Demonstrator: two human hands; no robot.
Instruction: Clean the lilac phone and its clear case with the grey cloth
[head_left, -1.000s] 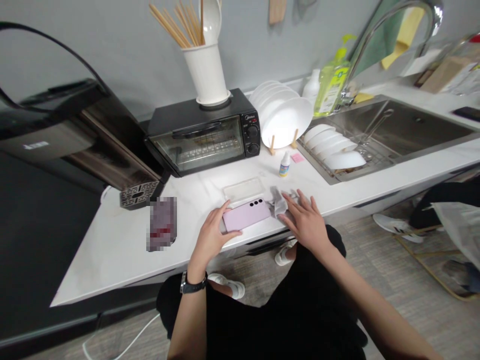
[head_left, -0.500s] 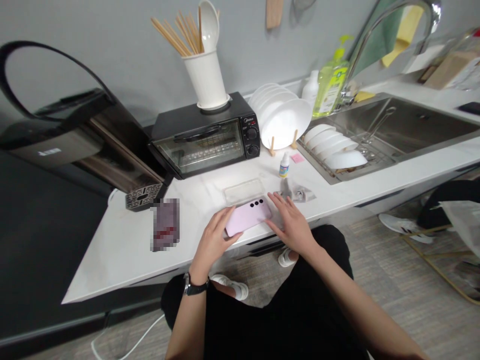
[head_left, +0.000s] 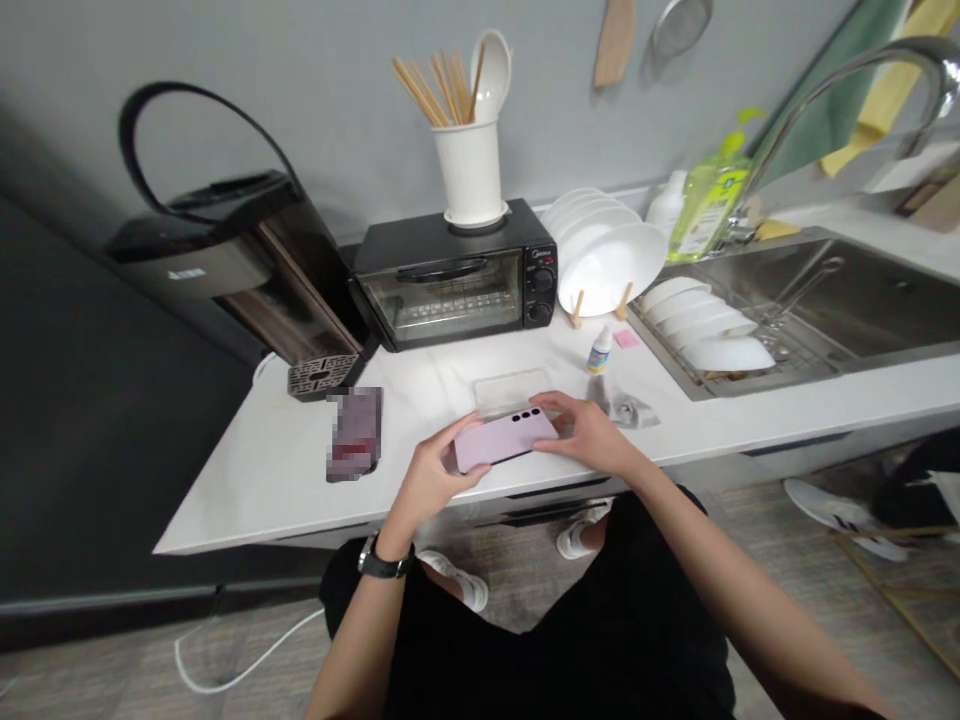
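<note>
A light pink smartphone point(head_left: 498, 441) lies back side up between my hands near the counter's front edge, its dark camera lenses toward the right end. My left hand point(head_left: 439, 468) grips the left end, thumb along the near edge and fingers on the far one. On the right end, my right hand point(head_left: 589, 432) closes in the same way. Just behind the phone is a clear, flat plastic case or tray point(head_left: 511, 388). A small white spray bottle point(head_left: 600, 350) and a crumpled grey cloth or pouch point(head_left: 626, 404) are to the right of it.
A blurred-out dark object point(head_left: 355, 435) lies on the counter point(head_left: 247, 490) at left, before a black water dispenser point(head_left: 315, 290). Behind stand a toaster oven point(head_left: 457, 285) and racked white plates point(head_left: 615, 265). At right is a sink point(head_left: 847, 300) holding bowls. Another person's shoe point(head_left: 844, 518) shows below.
My right hand has come in from beside the phone and closed on its right end. The left hand keeps its hold. The whole view has shifted.
</note>
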